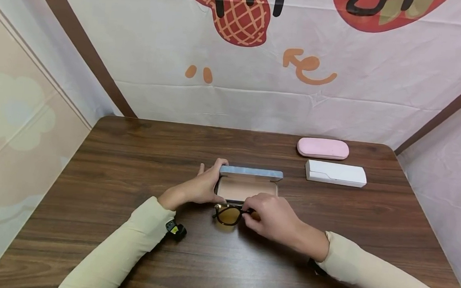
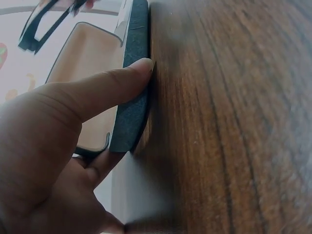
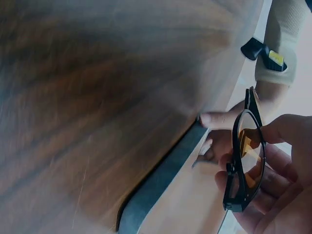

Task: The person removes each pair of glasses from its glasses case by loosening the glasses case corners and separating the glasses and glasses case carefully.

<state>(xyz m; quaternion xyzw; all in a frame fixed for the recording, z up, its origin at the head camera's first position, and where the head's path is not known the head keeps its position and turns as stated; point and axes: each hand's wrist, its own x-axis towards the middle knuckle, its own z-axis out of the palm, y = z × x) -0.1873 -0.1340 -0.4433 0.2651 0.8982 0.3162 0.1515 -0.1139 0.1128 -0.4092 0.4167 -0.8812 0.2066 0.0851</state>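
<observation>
A glasses case [image 1: 247, 190] with a blue lid [image 1: 250, 172] lies opened on the table, its beige inside facing up. My left hand [image 1: 203, 186] grips the case's left end. In the left wrist view the thumb [image 2: 105, 91] presses on the dark outer side of the case [image 2: 134, 109], with fingers around its end. Just in front of the case, my right hand [image 1: 271, 216] pinches a pair of dark-framed glasses [image 1: 228, 224] with amber lenses. In the right wrist view the glasses [image 3: 236, 146] are above the case's edge; the right fingers partly hide them in the head view.
Toward the back right of the wooden table [image 1: 141, 155] lie a pink case [image 1: 323, 148] and, in front of it, a white box-shaped case [image 1: 336, 173]. A printed cloth wall [image 1: 249, 105] rises behind the table's far edge.
</observation>
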